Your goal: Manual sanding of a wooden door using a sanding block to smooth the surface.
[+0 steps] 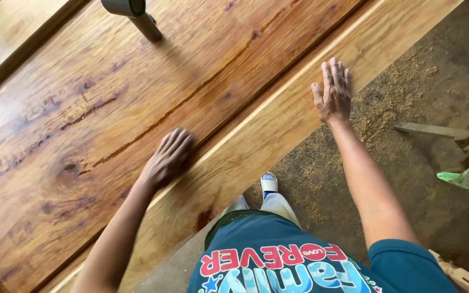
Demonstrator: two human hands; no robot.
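The dark metal tool [132, 16] is cut off by the top edge.

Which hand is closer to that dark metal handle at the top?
Left. The left hand lies flat on the wood panel below the dark metal handle; the right hand rests farther off on the pale edge board.

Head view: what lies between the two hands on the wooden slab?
Only bare wood: the slab's pale edge band runs between left hand and right hand.
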